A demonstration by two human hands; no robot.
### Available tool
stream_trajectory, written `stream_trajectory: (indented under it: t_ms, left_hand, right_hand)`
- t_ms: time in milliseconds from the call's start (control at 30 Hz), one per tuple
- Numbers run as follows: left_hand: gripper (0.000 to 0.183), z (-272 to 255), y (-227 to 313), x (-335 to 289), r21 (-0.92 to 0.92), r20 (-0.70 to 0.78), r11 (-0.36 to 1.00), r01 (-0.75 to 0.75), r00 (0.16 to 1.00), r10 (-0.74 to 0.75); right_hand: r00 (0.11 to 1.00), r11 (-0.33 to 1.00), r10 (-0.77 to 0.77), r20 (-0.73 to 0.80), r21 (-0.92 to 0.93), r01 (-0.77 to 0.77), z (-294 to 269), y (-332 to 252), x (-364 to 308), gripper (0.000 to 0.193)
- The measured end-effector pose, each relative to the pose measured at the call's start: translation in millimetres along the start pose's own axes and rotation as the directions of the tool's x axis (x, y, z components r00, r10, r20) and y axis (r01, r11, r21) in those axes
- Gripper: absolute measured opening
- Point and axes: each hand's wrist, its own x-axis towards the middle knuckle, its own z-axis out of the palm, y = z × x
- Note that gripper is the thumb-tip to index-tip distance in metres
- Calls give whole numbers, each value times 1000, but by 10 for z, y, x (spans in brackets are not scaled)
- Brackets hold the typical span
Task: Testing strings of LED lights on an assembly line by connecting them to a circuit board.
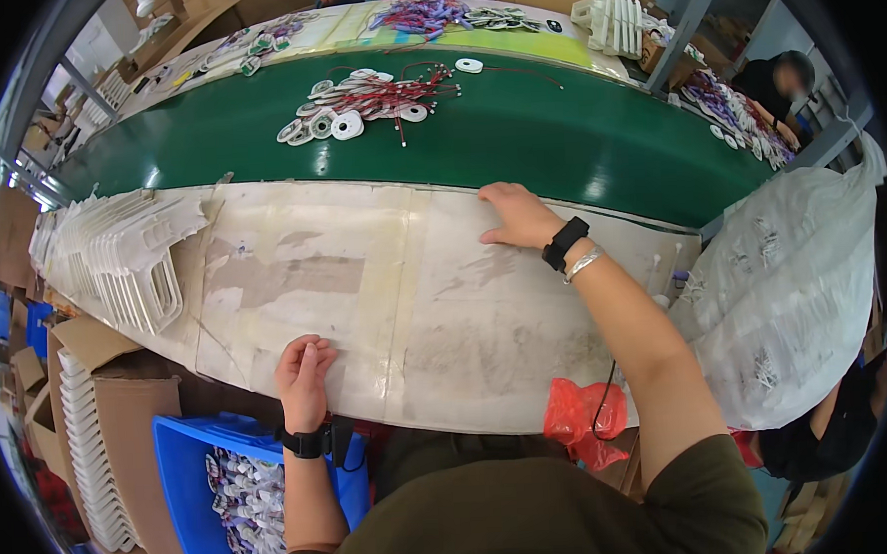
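My right hand point(520, 215) rests at the far edge of the pale, taped worktable point(465, 316), beside the green belt point(526, 125). Its thumb stands apart from the fingers, and nothing shows in it. Over the table's near edge is my left hand point(306, 370), its fingers drawn together against the thumb; I see nothing between them. On the belt, beyond both hands, lies a heap of round white discs point(346, 125) with red wires point(386, 96). A single white disc point(469, 66) with a red wire sits apart to the right.
White plastic frames point(152, 280) are stacked at the table's left end. A blue bin point(190, 486) of small wrapped parts stands below left, near a cardboard box point(138, 419). At right hangs a large translucent bag point(781, 292); a red plastic bag point(580, 420) is by my right forearm. Other people work nearby.
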Motion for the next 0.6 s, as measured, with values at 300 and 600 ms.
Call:
stream_trajectory:
  t_ms: [300, 600]
  left_hand:
    - [18, 17, 9, -14, 29, 3, 1000, -2, 1000, 2]
    - [17, 22, -25, -23, 45, 22, 999, 29, 999, -30]
  right_hand:
    - [991, 993, -88, -102, 68, 95, 157, 147, -121, 59]
    - [992, 999, -28, -122, 40, 33, 104, 41, -171, 51]
